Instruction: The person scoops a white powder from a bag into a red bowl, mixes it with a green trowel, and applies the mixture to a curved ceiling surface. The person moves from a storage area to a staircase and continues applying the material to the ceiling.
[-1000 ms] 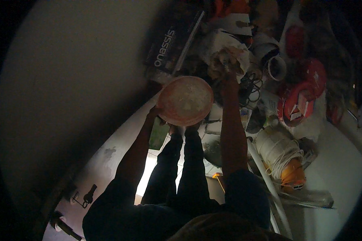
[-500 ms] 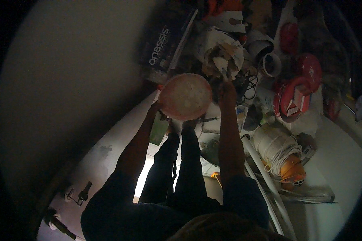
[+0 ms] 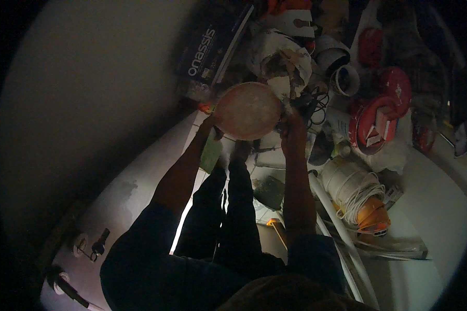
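Observation:
A round, reddish bowl (image 3: 248,111), its inside coated with pale residue, is held out in front of me. My left hand (image 3: 213,127) grips its left rim with closed fingers. On the other side of the bowl, my right hand (image 3: 294,128) is closed around the handle of a small trowel (image 3: 280,87). The trowel's pale blade points away from me, at the mouth of an open, crumpled white sack (image 3: 301,57). Dim light blurs the blade's outline, and I cannot tell whether it carries anything.
A dark blue box (image 3: 205,52) leans by the wall beyond the bowl. To the right are white buckets (image 3: 346,80), a red bucket (image 3: 363,129) with boxes inside, a coil of white cable (image 3: 355,197) and white pipes (image 3: 342,236). A black cable (image 3: 320,106) lies near my right hand.
The bowl has moved away from me and to the right, closer to the sack and my right hand. My left hand has gone with it. Both hands keep their grip.

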{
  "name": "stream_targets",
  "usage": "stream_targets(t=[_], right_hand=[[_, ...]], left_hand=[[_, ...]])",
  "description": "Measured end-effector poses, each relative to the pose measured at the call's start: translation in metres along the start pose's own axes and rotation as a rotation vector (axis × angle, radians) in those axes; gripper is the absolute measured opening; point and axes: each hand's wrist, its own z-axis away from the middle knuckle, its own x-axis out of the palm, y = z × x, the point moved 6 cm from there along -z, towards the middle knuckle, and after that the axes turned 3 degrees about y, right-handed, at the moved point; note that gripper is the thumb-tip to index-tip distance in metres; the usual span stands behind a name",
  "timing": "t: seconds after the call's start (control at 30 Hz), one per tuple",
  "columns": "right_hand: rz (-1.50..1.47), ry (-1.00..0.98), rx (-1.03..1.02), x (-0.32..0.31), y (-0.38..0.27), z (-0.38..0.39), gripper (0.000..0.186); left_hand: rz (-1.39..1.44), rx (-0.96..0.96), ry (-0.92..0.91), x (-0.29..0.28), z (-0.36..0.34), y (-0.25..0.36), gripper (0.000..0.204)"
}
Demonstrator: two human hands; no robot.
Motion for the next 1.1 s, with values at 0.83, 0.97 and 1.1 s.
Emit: stream_targets(t=[0.83, 0.97, 1.1], right_hand=[[1.059, -0.056, -0.366, 0.003, -0.032, 0.056, 0.019], [1.345, -0.095, -0.612, 0.028, -0.049, 0.071, 0.018], [1.399, -0.18, -0.87, 0.032, -0.045, 0.087, 0.021]], left_hand=[[-0.01, 0.045, 0.162, -0.02, 0.034, 0.013, 0.046], [-0.018, 0.095, 0.158, -0.016, 0.048, 0.014, 0.04], [-0.045, 0.095, 0.14, -0.019, 0.047, 0.013, 0.041]])
